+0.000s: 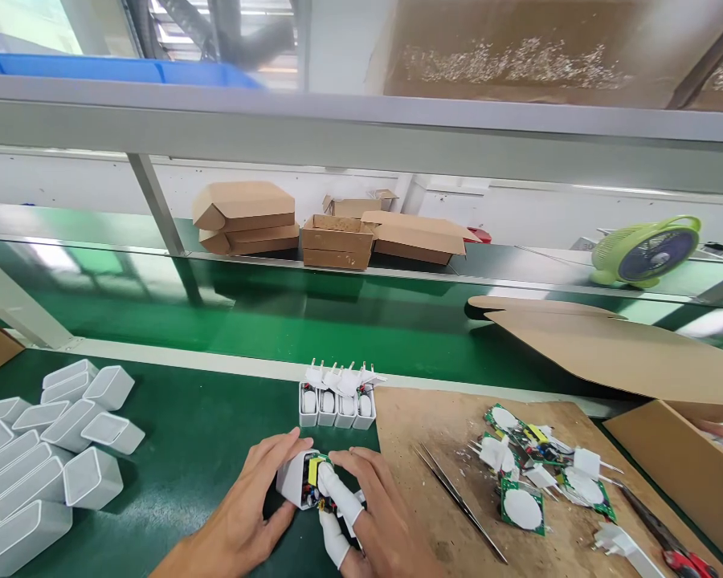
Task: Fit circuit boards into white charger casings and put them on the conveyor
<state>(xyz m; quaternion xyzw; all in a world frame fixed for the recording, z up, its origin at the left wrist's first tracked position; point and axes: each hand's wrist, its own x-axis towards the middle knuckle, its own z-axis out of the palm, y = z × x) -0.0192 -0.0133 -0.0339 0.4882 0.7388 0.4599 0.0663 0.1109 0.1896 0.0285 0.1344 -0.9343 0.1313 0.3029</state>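
My left hand (247, 502) is closed around a white plastic housing (290, 482) lying tilted on the green table. At the housing's open end sits a circuit board (312, 475) with a yellow component, partly inside. My right hand (379, 514) grips this board, with white finger covers on two of its fingers. Those fingers hide much of the board. Just beyond my hands, several white housings (327, 419) stand in a row, with boards inside and white plugs (343, 379) lying across their tops.
Several white housings (90, 425) lie at the left. On the brown board (422, 530) at the right are tweezers (461, 502), several circuit boards (523, 507) with plugs, and red-handled pliers (663, 534). A cardboard box (675, 457) borders it. A green fan (647, 250) stands behind.
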